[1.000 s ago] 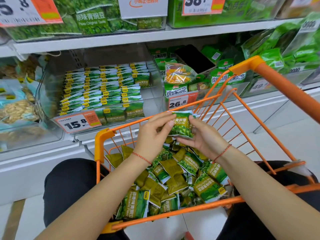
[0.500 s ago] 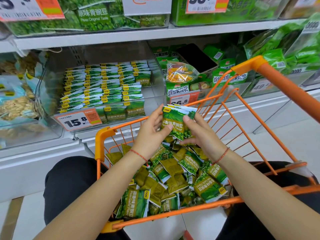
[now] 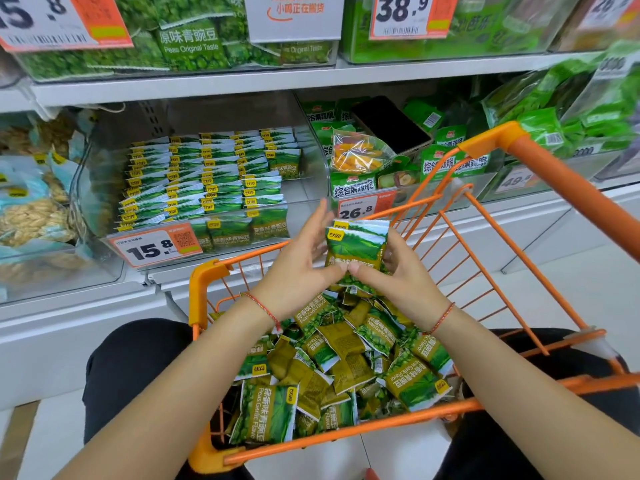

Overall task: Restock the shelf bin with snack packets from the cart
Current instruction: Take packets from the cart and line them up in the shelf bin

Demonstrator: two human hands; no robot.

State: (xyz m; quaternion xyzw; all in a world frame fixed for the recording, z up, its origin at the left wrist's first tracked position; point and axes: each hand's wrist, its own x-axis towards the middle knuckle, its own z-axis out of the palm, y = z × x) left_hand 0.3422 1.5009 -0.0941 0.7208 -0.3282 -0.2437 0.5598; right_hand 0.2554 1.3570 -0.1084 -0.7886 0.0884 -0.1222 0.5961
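Both hands hold one upright garlic pea packet (image 3: 356,251) above the orange cart (image 3: 207,275) — thumbs meeting on its front. Left hand (image 3: 301,268) fingers extended; right hand (image 3: 401,275) fingers curl behind it. Clear shelf bin (image 3: 104,188) at ten o'clock — rows part-filled.

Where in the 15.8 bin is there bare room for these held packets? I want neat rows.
Bare bin floor lies right of the packet rows, before the clear side wall. The bin's left and centre are packed. Both hands hold the packet stack above the cart.
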